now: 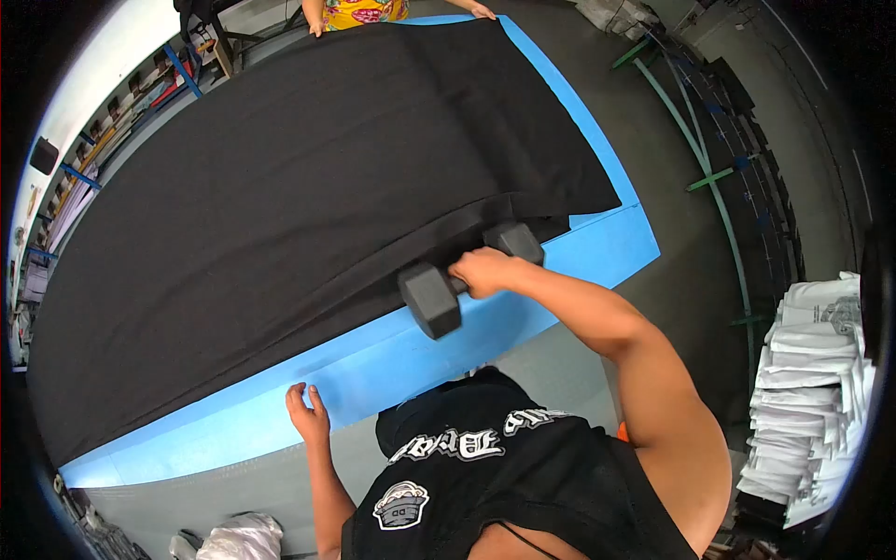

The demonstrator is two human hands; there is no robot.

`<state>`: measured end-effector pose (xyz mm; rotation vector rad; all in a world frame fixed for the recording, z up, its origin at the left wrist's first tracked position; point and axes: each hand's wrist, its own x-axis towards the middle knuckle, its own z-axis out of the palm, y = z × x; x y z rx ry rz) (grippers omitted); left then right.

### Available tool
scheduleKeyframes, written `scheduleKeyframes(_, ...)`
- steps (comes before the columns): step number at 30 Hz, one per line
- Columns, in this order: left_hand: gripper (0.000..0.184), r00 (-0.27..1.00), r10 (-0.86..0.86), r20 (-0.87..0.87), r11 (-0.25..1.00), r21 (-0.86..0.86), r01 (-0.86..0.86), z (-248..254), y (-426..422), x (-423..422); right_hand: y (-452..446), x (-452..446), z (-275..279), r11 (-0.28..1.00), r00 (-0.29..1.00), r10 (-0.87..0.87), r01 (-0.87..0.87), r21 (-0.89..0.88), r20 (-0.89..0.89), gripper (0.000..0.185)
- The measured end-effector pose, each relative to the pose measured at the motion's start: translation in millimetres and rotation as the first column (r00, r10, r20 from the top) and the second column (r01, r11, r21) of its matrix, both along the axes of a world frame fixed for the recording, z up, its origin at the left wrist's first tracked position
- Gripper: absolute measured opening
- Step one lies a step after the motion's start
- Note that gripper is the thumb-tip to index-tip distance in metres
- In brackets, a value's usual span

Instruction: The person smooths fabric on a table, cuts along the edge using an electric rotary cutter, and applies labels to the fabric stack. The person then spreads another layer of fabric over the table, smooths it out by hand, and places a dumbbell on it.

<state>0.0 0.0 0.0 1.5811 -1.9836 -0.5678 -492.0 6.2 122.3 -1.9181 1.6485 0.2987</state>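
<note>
Black cloth (280, 177) covers most of a light-blue table (607, 245), whose surface shows as a bare strip along the near side and the right end. The right arm (621, 322) reaches inward from the shoulder, elbow bent outward; its right hand (487, 271) has the fingers closed around the handle of a dark dumbbell (432, 301). The dumbbell lies obliquely at the near edge of the cloth, beside a raised fold; whether it bears on the table cannot be told. The left forearm (329, 485) points forward, the left hand (308, 411) near the table's near edge with fingers parted and loosely curled. At the far edge, a co-worker in a yellow patterned garment (364, 12) has one hand (316, 26) at the cloth and another (483, 11) near the corner. Flanking the table: shelving (70, 182) on the left, a green metal frame (700, 149) and a white stack (807, 401) on the right. White blackletter writing (457, 445) on the person's black shirt (523, 495) appears inverted and cannot be read with certainty; a badge print (401, 505) sits beside it.
</note>
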Motion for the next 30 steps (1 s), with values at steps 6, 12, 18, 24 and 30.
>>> scheduleKeyframes(6,0.014,0.998,0.008,-0.059,0.996,0.093,-0.002,38,-26,-100,98,-99,-14,0.983,0.997,-0.075,0.075,0.168,-0.011,0.023)
scheduleKeyframes(12,0.028,0.957,-0.168,0.236,0.982,-0.04,0.183,50,-81,-189,148,-206,-53,0.986,0.991,-0.127,0.13,0.104,-0.032,0.031)
scheduleKeyframes(18,0.039,0.93,-0.102,0.354,0.995,0.025,0.099,33,-95,-216,164,-249,-65,0.984,0.985,-0.169,0.167,0.064,0.024,0.033)
scheduleKeyframes(24,0.022,0.876,-0.019,0.482,0.997,-0.052,0.05,22,-97,-221,163,-275,-43,0.906,0.863,-0.269,0.377,-0.192,0.427,0.034)
scheduleKeyframes(30,0.024,0.967,0.197,0.159,0.973,-0.157,-0.172,16,-101,-229,159,-452,-97,0.291,0.469,-0.858,0.778,-0.556,0.207,0.063)
